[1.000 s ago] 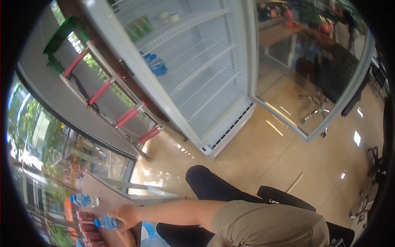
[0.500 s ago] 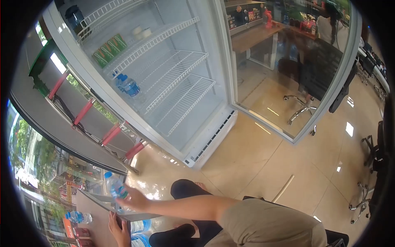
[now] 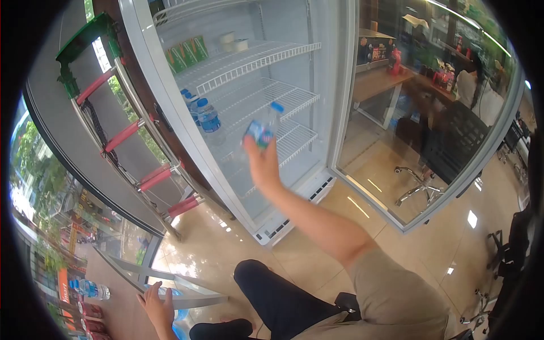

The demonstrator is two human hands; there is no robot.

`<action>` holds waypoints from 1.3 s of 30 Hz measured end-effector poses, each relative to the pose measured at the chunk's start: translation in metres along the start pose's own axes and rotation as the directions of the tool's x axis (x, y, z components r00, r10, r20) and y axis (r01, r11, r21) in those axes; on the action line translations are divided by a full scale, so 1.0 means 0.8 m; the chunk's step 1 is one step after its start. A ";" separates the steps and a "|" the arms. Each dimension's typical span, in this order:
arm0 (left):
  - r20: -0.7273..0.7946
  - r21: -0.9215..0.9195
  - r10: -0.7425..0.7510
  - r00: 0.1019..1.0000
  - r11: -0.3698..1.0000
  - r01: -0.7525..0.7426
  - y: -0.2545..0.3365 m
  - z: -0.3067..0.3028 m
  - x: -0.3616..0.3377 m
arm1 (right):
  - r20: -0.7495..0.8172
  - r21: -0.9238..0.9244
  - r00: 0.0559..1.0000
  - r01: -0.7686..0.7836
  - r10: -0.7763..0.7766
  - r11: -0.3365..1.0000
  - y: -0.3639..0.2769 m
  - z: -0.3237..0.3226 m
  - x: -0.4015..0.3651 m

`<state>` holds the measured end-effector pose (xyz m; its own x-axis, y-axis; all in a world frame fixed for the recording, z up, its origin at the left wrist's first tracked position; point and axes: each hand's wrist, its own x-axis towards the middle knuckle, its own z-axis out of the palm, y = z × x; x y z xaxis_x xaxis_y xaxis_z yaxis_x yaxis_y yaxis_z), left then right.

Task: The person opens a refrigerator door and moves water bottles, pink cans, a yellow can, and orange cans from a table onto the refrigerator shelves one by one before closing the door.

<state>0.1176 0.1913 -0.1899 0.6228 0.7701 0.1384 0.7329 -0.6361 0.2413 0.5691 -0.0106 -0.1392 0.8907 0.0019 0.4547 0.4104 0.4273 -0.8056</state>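
My right hand is wrapped around a small water bottle, clear with a blue cap and blue label, slightly blurred. The bottle tilts, its cap up and to the right, in front of the wire shelves of an open-doored fridge. On a shelf to its left stand several similar blue-capped bottles. At the lower left, my left hand rests at the edge of a brown table, fingers spread, holding nothing visible. Another water bottle lies on its side on that table.
Green cartons and white cups sit on an upper fridge shelf. The glass door stands open to the right. A ladder with red rungs leans at the left. Red cans line the table; office chairs stand at right.
My right hand has carried the bottle from beside the table up and right to the fridge shelves. The view has shifted. My left hand stays by the table edge.
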 end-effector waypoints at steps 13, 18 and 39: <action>0.101 0.100 -0.009 0.995 0.995 -0.001 0.016 -0.023 0.011 | 0.283 -0.757 0.953 0.151 0.110 0.635 0.100 0.046 0.189; 0.071 0.127 0.016 0.997 0.992 -0.025 0.017 -0.020 0.014 | 0.288 -0.766 0.955 0.185 0.071 0.616 0.121 0.074 0.209; 0.174 0.204 0.060 0.983 0.974 -0.095 -0.010 -0.006 0.020 | 0.367 -0.764 0.898 0.143 0.242 0.629 0.221 0.105 0.255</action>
<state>0.1207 0.2092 -0.1850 0.7037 0.7103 -0.0169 0.7105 -0.7033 0.0260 0.8069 0.1416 -0.1573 0.8272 0.4370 0.3532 0.5353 -0.4217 -0.7318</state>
